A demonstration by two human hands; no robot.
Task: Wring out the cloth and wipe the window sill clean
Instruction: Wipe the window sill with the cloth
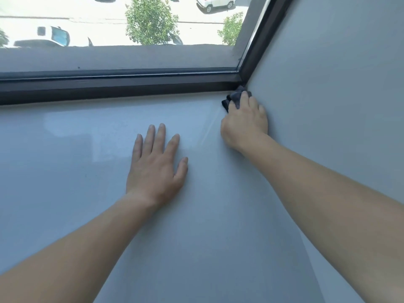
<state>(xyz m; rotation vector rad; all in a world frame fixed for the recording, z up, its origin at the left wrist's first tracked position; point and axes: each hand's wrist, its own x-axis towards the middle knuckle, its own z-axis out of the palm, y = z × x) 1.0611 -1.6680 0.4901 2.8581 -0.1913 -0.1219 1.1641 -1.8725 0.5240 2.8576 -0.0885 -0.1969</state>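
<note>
The window sill (76,149) is a wide, pale and glossy surface, seen from above. At its far edge runs the dark window frame (109,88), and on the right it meets a pale side wall (328,84).

The cloth (235,96) is dark grey and bunched. It lies on the sill in the far right corner, where the sill, the frame and the side wall come together, and it touches the frame. The right hand (244,123) is on top of it with the fingers bent over the fabric, gripping it and pressing it into the corner. The thumb is hidden, so only the far and left parts of the cloth show beyond the fingers. The little-finger side of this hand is against the side wall.

The left hand (155,169) lies flat on the sill, palm down, with straight fingers a little spread. It holds nothing and is apart from the cloth, to the left of the right hand.

A thin pale streak (207,130) runs on the sill just left of the right hand.

Through the glass (131,60) one sees green trees (150,20) and parked cars (215,3) far below.
</note>
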